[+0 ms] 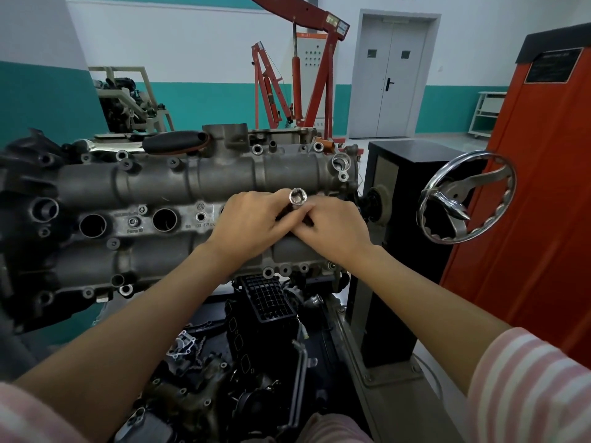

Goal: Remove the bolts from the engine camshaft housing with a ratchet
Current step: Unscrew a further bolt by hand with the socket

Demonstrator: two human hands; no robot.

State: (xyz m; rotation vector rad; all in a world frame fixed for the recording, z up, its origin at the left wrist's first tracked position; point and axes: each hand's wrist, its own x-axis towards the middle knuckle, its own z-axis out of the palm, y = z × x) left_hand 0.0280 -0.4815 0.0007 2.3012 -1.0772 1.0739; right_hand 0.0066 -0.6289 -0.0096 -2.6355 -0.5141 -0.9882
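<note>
Your left hand (248,223) and right hand (332,230) share one grip at mid-frame, fingers curled round the ratchet's socket (298,197), whose open end rises between them. The camshaft housing (153,183) lies directly beneath, stretching toward the left edge.

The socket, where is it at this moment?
In the head view the socket is near the centre, open end up, between the left hand and right hand, above the right part of the housing.

Camshaft housing (179,199) centre-left; both hands (252,223) (332,230) on its right end; handwheel (467,196) right; hoist (307,68) behind.
</note>
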